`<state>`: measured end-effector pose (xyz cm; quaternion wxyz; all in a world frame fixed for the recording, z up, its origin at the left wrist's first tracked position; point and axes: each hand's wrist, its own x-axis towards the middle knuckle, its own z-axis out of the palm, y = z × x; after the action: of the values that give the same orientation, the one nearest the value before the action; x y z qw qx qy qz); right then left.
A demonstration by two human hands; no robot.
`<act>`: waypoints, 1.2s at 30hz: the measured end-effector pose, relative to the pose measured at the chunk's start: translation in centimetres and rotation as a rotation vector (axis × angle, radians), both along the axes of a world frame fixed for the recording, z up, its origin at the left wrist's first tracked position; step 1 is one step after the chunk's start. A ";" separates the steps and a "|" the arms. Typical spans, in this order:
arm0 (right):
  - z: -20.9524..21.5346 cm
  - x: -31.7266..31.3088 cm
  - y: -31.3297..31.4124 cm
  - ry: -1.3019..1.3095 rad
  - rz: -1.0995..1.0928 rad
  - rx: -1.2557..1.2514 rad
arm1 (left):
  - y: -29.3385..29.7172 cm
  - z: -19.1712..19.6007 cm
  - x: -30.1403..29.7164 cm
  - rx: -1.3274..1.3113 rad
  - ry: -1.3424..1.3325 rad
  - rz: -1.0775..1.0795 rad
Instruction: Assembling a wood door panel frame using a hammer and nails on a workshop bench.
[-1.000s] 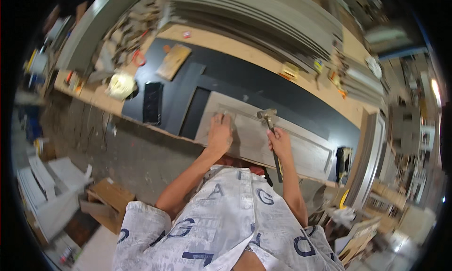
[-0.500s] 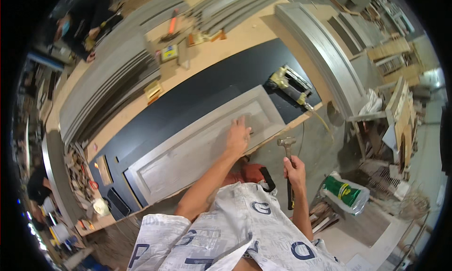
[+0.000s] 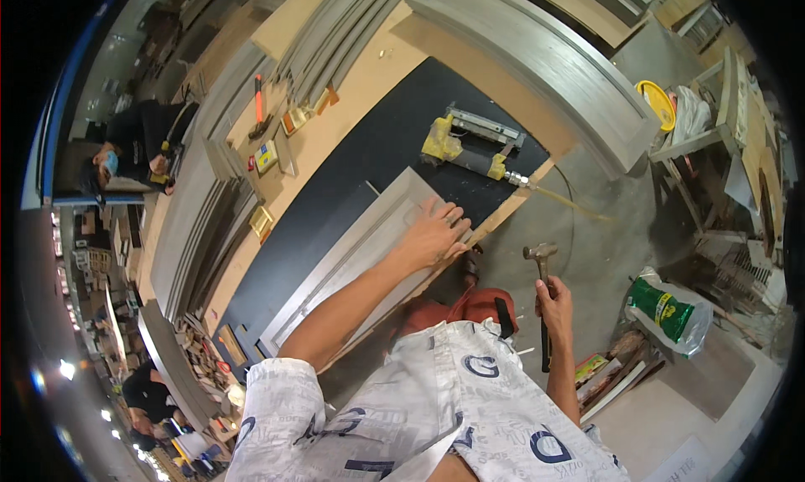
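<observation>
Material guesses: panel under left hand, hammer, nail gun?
Panel: probably wood or board, grey-brown finish; moulded edges suggest it.
Hammer head: likely steel, dull metallic sheen. Handle: dark, material unclear.
Nail gun: silvery rail looks like bare metal, given its shine; yellow covering possibly tape.

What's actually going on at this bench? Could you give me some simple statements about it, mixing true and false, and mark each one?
1. The right hand holds a hammer. True.
2. A yellow-and-dark power tool lies on the dark board. True.
3. The left hand is wrapped around that power tool. False: it rests on the grey panel.
4. The orange-handled tool lies on the floor. False: it lies on the light wooden tabletop.
5. A green package shows to the right of the hammer. True.
6. Both hands wear gloves. False: both are bare.
</observation>
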<state>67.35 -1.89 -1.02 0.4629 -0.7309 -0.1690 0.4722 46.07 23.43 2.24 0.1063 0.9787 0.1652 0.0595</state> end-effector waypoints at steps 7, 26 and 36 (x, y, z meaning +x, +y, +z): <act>-1.8 -0.1 -0.7 -0.018 -0.011 -0.017 | 3.0 -0.4 1.9 -0.202 0.181 -0.269; 0.8 -4.0 -3.0 -0.131 -0.118 -0.016 | 10.9 1.0 -3.5 -0.013 0.301 -0.199; 1.8 -10.6 -4.5 -0.179 -0.122 -0.022 | 10.6 -1.7 -4.9 -0.117 0.293 -0.053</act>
<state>56.76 -6.35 0.78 0.4660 -0.7839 -0.1597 0.3779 41.13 34.05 0.58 0.1392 0.9732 0.1559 -0.0962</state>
